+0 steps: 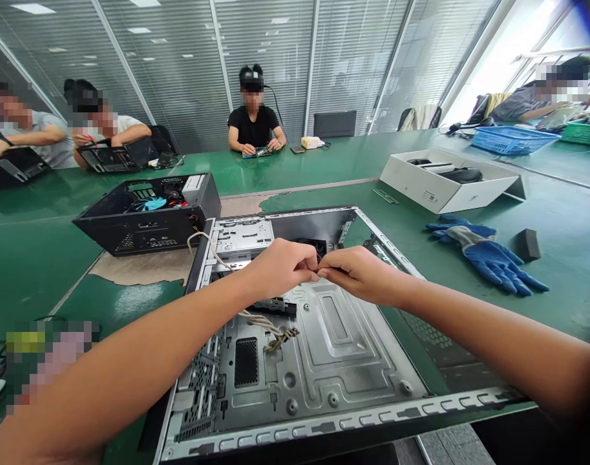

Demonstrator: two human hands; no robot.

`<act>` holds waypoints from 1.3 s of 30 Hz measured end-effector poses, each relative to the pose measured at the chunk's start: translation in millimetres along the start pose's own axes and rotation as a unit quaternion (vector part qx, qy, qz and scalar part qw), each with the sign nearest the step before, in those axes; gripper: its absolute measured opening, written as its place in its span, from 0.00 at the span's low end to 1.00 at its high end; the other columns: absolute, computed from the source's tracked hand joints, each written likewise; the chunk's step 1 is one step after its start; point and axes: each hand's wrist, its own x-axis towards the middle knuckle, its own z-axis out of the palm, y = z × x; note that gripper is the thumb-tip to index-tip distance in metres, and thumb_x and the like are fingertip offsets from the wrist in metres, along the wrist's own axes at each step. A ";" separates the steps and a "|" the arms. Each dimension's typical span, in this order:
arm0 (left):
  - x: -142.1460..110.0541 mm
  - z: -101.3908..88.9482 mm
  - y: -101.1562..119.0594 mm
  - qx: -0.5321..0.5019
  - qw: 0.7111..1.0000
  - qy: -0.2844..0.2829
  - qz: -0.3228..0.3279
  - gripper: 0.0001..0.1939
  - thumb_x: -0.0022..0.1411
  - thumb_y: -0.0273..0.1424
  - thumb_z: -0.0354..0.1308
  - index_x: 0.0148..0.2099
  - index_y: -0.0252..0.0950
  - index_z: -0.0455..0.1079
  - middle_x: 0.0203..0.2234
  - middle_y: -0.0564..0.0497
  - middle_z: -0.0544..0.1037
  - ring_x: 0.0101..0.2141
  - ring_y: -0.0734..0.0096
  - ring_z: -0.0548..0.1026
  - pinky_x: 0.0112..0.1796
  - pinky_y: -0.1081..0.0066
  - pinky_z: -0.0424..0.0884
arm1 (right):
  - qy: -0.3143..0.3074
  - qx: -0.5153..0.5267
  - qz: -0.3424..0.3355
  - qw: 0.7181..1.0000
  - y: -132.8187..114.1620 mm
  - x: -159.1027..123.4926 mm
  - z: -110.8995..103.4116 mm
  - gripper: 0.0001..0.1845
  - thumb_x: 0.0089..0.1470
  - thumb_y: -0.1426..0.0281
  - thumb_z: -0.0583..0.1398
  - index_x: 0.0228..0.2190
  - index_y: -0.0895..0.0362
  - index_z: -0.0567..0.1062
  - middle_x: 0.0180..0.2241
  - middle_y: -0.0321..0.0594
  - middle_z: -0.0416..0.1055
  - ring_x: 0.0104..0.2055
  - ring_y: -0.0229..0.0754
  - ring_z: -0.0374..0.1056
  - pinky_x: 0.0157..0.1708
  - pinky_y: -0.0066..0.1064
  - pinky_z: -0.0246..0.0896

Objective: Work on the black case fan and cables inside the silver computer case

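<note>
An open computer case [333, 342] lies on its side in front of me, its bare metal tray facing up. Above the tray, my left hand [287, 266] and my right hand [360, 274] meet fingertip to fingertip. Both are closed in a pinch; whatever is between the fingers is too small to make out, though a thin dark wire seems to show there. Just behind them a black case fan [315, 245] is partly hidden by my fingers. A bundle of pale cables [275, 332] hangs inside the case, near the drive cage [243, 236].
A second black case [149, 236] with a blue fan stands at the back left. To the right are a white box [423, 187], blue gloves [493, 258], a dark block [527, 245] and a memory stick [386, 196]. Several people sit around the green table [318, 169].
</note>
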 end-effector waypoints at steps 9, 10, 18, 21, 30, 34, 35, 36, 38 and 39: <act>0.2 -1.2 3.3 0.014 1.000 0.013 0.004 0.08 0.62 0.32 0.55 0.34 0.35 0.73 0.21 0.55 0.72 0.23 0.78 0.62 0.27 0.72 0.57 | 0.038 -0.007 -0.009 0.999 1.9 -1.2 -0.1 0.16 0.62 0.67 0.53 0.24 0.57 0.70 0.20 0.33 0.63 0.23 0.33 0.52 0.26 0.27 0.48; 0.3 -1.5 3.8 0.016 1.000 0.017 0.009 0.08 0.62 0.32 0.55 0.34 0.35 0.73 0.22 0.55 0.72 0.24 0.78 0.63 0.27 0.72 0.58 | 0.038 -0.006 -0.005 0.999 1.3 -1.1 -0.4 0.15 0.62 0.68 0.53 0.25 0.57 0.71 0.20 0.33 0.63 0.23 0.33 0.52 0.26 0.27 0.49; 3.0 -3.5 -0.1 0.071 0.996 0.033 0.042 0.03 0.56 0.27 0.59 0.35 0.36 0.71 0.29 0.52 0.74 0.30 0.74 0.68 0.33 0.71 0.62 | 0.038 -0.011 0.026 0.999 -1.4 -1.3 -1.8 0.15 0.61 0.68 0.51 0.27 0.57 0.72 0.20 0.33 0.65 0.23 0.34 0.54 0.27 0.27 0.49; 2.8 -3.0 -2.5 0.053 0.998 0.026 0.032 0.02 0.57 0.28 0.59 0.35 0.36 0.71 0.26 0.54 0.73 0.28 0.75 0.66 0.31 0.72 0.60 | 0.039 -0.010 0.033 0.999 0.2 -1.0 -1.7 0.14 0.61 0.68 0.52 0.27 0.58 0.73 0.21 0.34 0.65 0.23 0.34 0.55 0.27 0.28 0.49; 3.1 -3.6 -1.7 0.024 0.998 0.050 0.016 0.03 0.57 0.29 0.60 0.33 0.35 0.72 0.23 0.55 0.74 0.25 0.78 0.67 0.30 0.72 0.61 | 0.061 -0.009 0.015 0.998 1.9 -0.7 -3.1 0.14 0.61 0.68 0.53 0.27 0.57 0.74 0.20 0.33 0.65 0.22 0.34 0.54 0.26 0.27 0.49; 3.2 -4.0 1.7 0.042 0.998 0.052 0.016 0.04 0.59 0.29 0.58 0.34 0.35 0.72 0.23 0.55 0.74 0.25 0.77 0.67 0.29 0.72 0.61 | 0.068 -0.012 0.002 0.998 0.4 -1.2 -3.8 0.13 0.61 0.69 0.53 0.29 0.57 0.75 0.21 0.35 0.67 0.23 0.35 0.56 0.27 0.28 0.51; 3.1 -3.9 2.4 0.048 0.997 0.051 0.014 0.04 0.60 0.29 0.57 0.34 0.35 0.72 0.23 0.55 0.74 0.25 0.77 0.67 0.29 0.71 0.60 | 0.069 -0.015 0.000 0.998 0.5 -1.4 -3.8 0.13 0.61 0.69 0.53 0.29 0.57 0.75 0.22 0.35 0.68 0.23 0.35 0.57 0.27 0.28 0.52; 3.0 -3.9 2.9 0.054 0.997 0.050 0.011 0.04 0.60 0.28 0.57 0.34 0.35 0.72 0.23 0.55 0.73 0.25 0.77 0.67 0.29 0.71 0.60 | 0.069 -0.017 -0.002 0.997 0.7 -1.7 -3.6 0.13 0.61 0.69 0.53 0.30 0.57 0.75 0.22 0.36 0.68 0.23 0.35 0.58 0.27 0.28 0.52; 2.7 -3.6 3.2 0.067 0.996 0.051 0.010 0.04 0.61 0.28 0.57 0.34 0.35 0.72 0.23 0.54 0.73 0.26 0.76 0.67 0.29 0.71 0.60 | 0.067 -0.020 0.000 0.998 1.5 -2.3 -3.1 0.13 0.61 0.69 0.53 0.30 0.57 0.75 0.23 0.36 0.69 0.23 0.35 0.58 0.27 0.28 0.52; 2.5 -3.4 2.9 0.077 0.995 0.054 0.016 0.04 0.61 0.28 0.56 0.34 0.35 0.72 0.24 0.53 0.74 0.27 0.75 0.68 0.30 0.71 0.61 | 0.065 -0.019 0.003 0.998 2.0 -2.6 -2.7 0.13 0.61 0.69 0.53 0.30 0.57 0.75 0.23 0.36 0.69 0.24 0.35 0.59 0.28 0.28 0.52</act>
